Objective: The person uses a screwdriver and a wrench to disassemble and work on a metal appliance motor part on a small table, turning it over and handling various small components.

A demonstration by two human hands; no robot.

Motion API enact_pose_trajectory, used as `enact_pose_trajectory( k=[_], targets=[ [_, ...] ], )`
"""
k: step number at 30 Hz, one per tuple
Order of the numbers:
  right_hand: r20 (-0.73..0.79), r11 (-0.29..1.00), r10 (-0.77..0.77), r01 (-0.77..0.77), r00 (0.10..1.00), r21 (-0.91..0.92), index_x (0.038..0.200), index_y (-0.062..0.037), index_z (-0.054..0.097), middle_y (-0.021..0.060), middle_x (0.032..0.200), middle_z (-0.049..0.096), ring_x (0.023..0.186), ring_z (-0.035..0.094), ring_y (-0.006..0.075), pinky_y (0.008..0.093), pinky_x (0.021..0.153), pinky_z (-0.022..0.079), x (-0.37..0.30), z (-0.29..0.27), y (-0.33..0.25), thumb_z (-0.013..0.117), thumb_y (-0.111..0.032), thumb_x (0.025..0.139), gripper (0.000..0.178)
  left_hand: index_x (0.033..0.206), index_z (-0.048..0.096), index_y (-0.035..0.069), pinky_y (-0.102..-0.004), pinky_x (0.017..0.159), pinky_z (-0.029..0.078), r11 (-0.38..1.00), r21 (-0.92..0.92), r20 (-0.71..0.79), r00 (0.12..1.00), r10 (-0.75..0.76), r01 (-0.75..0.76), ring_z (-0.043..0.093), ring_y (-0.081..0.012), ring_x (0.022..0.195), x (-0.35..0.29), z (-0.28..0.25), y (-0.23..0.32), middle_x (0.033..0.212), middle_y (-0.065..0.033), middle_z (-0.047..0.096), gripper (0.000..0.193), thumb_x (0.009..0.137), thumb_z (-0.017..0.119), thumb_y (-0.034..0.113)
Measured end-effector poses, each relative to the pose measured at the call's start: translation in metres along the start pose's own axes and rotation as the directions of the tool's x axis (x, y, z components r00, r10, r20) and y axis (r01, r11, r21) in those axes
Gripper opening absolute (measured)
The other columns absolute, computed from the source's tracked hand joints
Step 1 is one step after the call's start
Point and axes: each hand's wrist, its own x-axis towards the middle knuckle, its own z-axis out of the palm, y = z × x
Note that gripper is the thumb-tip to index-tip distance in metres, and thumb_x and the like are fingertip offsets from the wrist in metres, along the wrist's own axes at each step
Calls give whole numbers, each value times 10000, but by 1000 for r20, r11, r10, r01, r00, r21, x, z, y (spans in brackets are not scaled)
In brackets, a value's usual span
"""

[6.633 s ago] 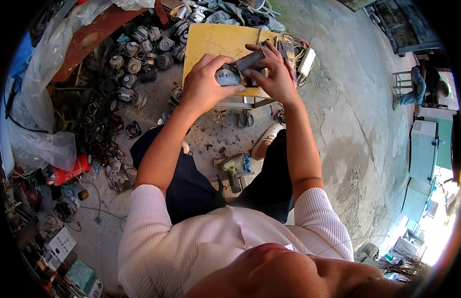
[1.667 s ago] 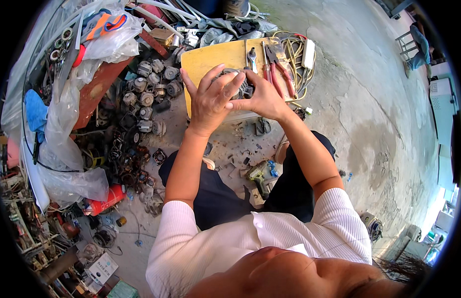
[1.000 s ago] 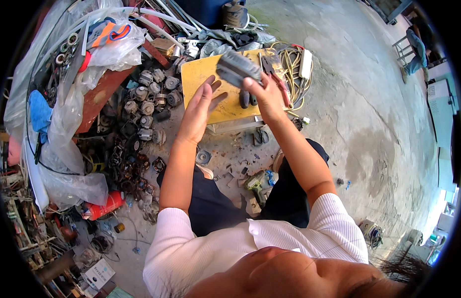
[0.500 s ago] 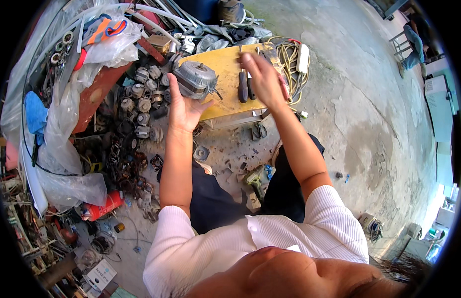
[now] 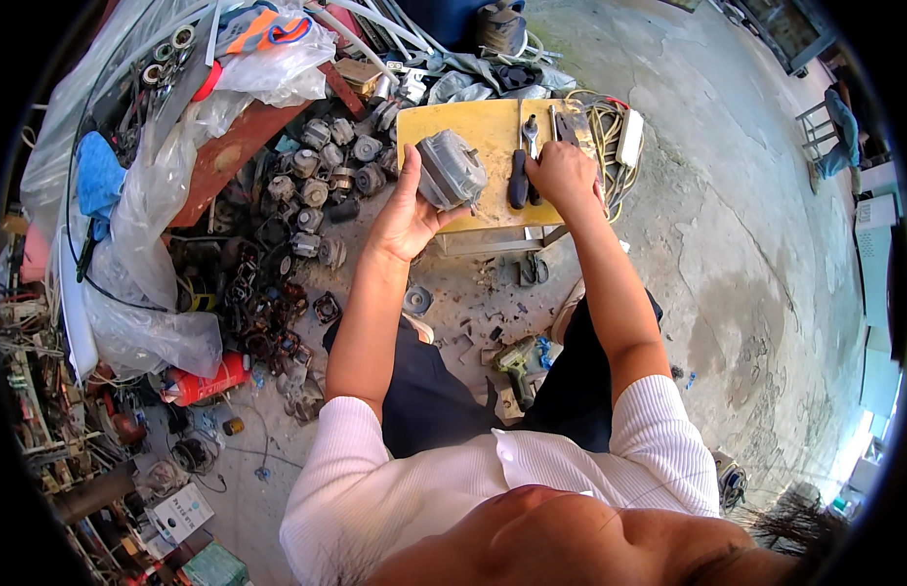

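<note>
Concrete floor (image 5: 707, 225), motor pile (image 5: 312, 190) at left. Left hand (image 5: 407, 223) cups grey motor (image 5: 452, 168) over yellow table (image 5: 493, 125), thumb against its side. Dark-handled screwdriver (image 5: 518, 183) lies on table between hands. Right hand (image 5: 564, 178), fingers curled, is at tools (image 5: 568, 127); can't tell what it grips.

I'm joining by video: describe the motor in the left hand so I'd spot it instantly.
Start at the yellow tabletop. Over its left side, the left hand holds a rounded grey motor. Unlike the motors heaped on the floor, this one alone is held up.
</note>
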Motion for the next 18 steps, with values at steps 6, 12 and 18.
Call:
enact_pose_trajectory(
  k=[6, 12, 18],
  targets=[
    [132, 995, 49, -61, 990, 81, 908, -46, 761, 162, 931, 743, 884, 726, 329, 419, 764, 565, 12, -14, 6, 758, -453, 763, 432, 1416, 470, 128, -457, 849, 626, 995, -98, -5, 1000, -18, 17, 630, -258, 1158, 0, 1, 4, 1328, -92, 593, 791, 874, 576, 695],
    [58, 998, 65, -66, 996, 19, 874, -69, 772, 150, 882, 742, 846, 725, 310, 402, 742, 561, 13, -11, 3, 754, -449, 737, 404, 1389, 491, 121, -472, 787, 646, 975, -221, 8, 1000, -14, 15, 647, -258, 1120, 0, -4, 10, 1296, -100, 607, 817, 841, 598, 717],
    [9, 997, 67, -67, 998, 31, 864, -68, 764, 150, 861, 742, 810, 726, 310, 400, 745, 562, 14, -6, 3, 722, -456, 747, 407, 1400, 483, 115, -479, 796, 644, 955, -294, 38, 999, -21, 31, 647, -271, 1125, 1, -12, 16, 1308, -106, 602, 844, 828, 600, 723]
  ],
)
